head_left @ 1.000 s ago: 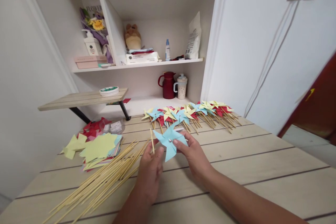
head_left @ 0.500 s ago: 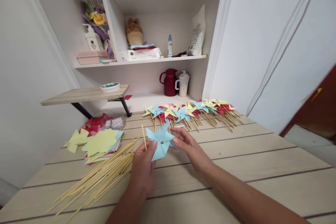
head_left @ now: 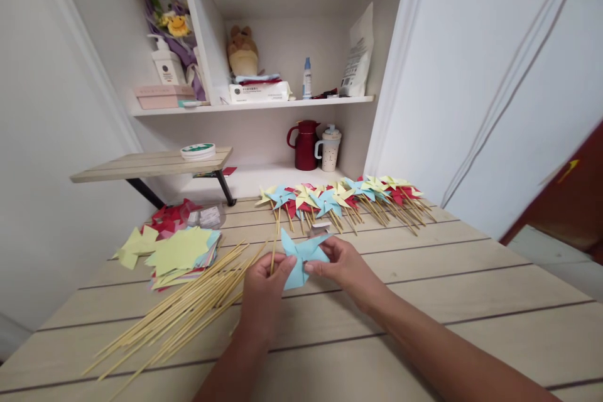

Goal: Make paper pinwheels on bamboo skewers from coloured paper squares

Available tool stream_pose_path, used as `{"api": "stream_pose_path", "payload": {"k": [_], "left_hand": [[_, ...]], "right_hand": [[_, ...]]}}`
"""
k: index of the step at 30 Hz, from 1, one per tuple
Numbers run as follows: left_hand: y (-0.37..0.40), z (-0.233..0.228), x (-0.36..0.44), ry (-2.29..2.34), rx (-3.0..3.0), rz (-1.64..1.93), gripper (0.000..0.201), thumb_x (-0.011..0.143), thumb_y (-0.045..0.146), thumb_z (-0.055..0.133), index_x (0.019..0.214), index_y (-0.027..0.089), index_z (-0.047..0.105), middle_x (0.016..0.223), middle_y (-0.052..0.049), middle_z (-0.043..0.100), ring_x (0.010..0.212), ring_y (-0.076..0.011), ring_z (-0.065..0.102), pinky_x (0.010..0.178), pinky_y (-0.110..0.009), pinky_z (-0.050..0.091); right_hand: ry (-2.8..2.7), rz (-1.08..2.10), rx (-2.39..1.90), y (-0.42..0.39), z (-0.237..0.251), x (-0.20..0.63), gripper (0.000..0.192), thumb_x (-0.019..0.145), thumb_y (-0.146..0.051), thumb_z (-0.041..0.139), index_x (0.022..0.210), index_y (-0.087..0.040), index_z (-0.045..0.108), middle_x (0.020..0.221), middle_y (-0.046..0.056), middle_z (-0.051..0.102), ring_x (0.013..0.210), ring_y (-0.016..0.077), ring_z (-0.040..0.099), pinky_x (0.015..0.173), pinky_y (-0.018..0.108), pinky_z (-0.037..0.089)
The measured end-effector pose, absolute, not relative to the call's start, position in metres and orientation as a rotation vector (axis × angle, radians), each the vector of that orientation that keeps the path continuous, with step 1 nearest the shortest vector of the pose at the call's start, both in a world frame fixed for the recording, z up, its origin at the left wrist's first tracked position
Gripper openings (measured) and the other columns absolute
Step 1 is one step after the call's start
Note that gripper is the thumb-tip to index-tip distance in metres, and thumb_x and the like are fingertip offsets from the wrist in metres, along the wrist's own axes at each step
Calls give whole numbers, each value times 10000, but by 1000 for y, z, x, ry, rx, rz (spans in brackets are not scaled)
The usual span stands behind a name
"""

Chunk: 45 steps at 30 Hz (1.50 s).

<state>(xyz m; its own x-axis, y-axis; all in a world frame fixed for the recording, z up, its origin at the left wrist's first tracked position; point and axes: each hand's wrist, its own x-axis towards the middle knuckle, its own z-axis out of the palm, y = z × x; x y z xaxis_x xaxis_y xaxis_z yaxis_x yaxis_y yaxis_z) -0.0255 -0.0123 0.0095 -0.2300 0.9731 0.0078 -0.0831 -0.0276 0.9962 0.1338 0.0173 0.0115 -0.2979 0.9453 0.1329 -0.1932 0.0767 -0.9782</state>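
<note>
A light blue paper pinwheel (head_left: 301, 256) is held just above the wooden table (head_left: 471, 301), between both my hands. My left hand (head_left: 264, 292) pinches its left side together with a thin bamboo stick (head_left: 272, 250) that points up and away. My right hand (head_left: 346, 267) grips the pinwheel's right side with thumb and fingertips. The pin at the pinwheel's middle is hidden by my fingers.
A loose heap of bamboo sticks (head_left: 183, 314) lies left of my hands. Stacked yellow and red paper squares (head_left: 181, 251) sit further left. A row of finished pinwheels (head_left: 343, 198) lies along the far table edge. Behind it stand a red jug (head_left: 306, 146) and a mug (head_left: 328, 149) under the shelves.
The pinwheel has turned from facing me to a more edge-on tilt. My right hand has closed in onto its right side. The view has shifted slightly.
</note>
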Motion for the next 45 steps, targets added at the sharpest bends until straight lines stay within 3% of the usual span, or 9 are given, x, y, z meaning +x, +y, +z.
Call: {"api": "stream_pose_path", "payload": {"k": [3, 8, 15, 19, 22, 30, 40, 42, 45], "left_hand": [[-15, 13, -24, 1295, 1062, 1430, 265, 613, 405, 796, 644, 169, 679, 535, 39, 553, 499, -89, 437, 498, -213, 342], [-17, 16, -22, 1303, 1067, 1435, 251, 628, 391, 781, 621, 167, 667, 509, 44, 516, 489, -90, 405, 489, -216, 321], [-14, 9, -24, 1293, 1107, 1445, 282, 634, 425, 783, 643, 166, 671, 505, 45, 494, 487, -88, 394, 485, -214, 317], [-14, 12, -24, 1168, 1006, 1413, 428, 664, 494, 767, 934, 179, 664, 541, 53, 502, 469, -80, 391, 464, -199, 311], [-18, 22, -25, 1120, 893, 1432, 586, 753, 619, 639, 1162, 204, 573, 529, 98, 367, 414, -54, 241, 402, -185, 175], [-21, 26, -31, 1004, 871, 1426, 520, 842, 548, 575, 1262, 251, 504, 576, 103, 265, 454, -62, 120, 394, -186, 90], [-22, 24, -31, 1033, 947, 1381, 535, 826, 534, 599, 1240, 195, 599, 532, 113, 213, 439, -59, 128, 391, -174, 118], [-21, 22, -33, 1124, 1072, 1362, 487, 838, 514, 589, 1195, 189, 650, 486, 106, 263, 415, -63, 210, 387, -168, 187], [-21, 19, -34, 1272, 1331, 1430, 365, 850, 449, 588, 1102, 220, 721, 601, 14, 609, 565, -126, 556, 521, -216, 452]], "right_hand": [[-1334, 1438, -872, 16, 12, 132, 347, 583, -339, 846, 821, -182, 649, 760, 2, 672, 713, 167, 611, 696, 311, 486], [-1314, 1445, -835, 11, 14, 132, 402, 599, -321, 844, 941, -204, 670, 793, -6, 671, 727, 165, 611, 702, 308, 490], [-1424, 1362, -833, 13, 12, 134, 184, 695, -348, 787, 727, -196, 688, 711, -22, 592, 669, 137, 540, 647, 271, 426], [-1349, 1410, -831, 16, 9, 136, 199, 689, -357, 790, 722, -195, 680, 693, -25, 577, 650, 132, 516, 638, 272, 401], [-1293, 1372, -857, 20, 12, 140, 208, 676, -354, 804, 728, -196, 679, 689, -25, 580, 652, 128, 505, 640, 267, 388], [-1291, 1330, -924, 21, 19, 150, 244, 670, -394, 808, 781, -198, 716, 749, 19, 649, 729, 177, 551, 698, 301, 421], [-1699, 997, -871, 10, 27, 154, 122, 804, -335, 718, 832, -223, 756, 777, 32, 712, 722, 179, 621, 656, 292, 467], [-1852, 756, -680, 7, 30, 156, 113, 861, -280, 660, 877, -231, 760, 806, 39, 733, 740, 181, 643, 700, 321, 479], [-1982, 377, -387, 3, 35, 160, 166, 897, -219, 608, 977, -235, 753, 805, 44, 736, 771, 188, 656, 767, 375, 480]]}}
